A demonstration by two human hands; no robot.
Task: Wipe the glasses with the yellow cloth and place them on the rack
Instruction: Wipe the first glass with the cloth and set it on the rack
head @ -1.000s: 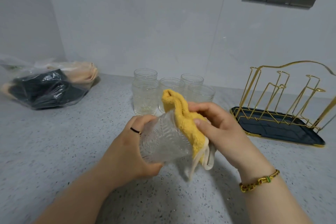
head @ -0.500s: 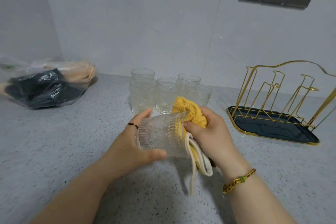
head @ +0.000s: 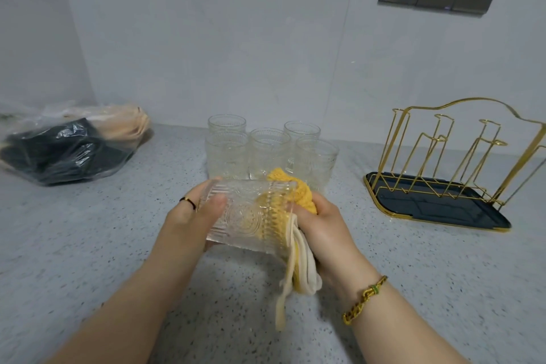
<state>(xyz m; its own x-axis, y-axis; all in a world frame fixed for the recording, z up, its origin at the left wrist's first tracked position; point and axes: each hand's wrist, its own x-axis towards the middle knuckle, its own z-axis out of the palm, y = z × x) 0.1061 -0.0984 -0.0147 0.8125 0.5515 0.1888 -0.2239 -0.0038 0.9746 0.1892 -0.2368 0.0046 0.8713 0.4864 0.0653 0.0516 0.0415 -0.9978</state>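
We're holding the ribbed clear glass (head: 245,216) sideways above the speckled grey table (head: 88,245). Our left hand (head: 189,216) is wrapped round its base so the mouth faces our right hand (head: 325,230), which grips the yellow knitted cloth (head: 301,195) stuffed inside. Compared with a second ago, the cloth sits deeper in. The gold wire rack (head: 428,201) waits well off to the right.

Forearms converge on glass (head: 248,216); left hand (head: 192,217) grips its base end, thumb across the side; right hand (head: 326,230) at its mouth end, curled round yellow cloth (head: 300,196).
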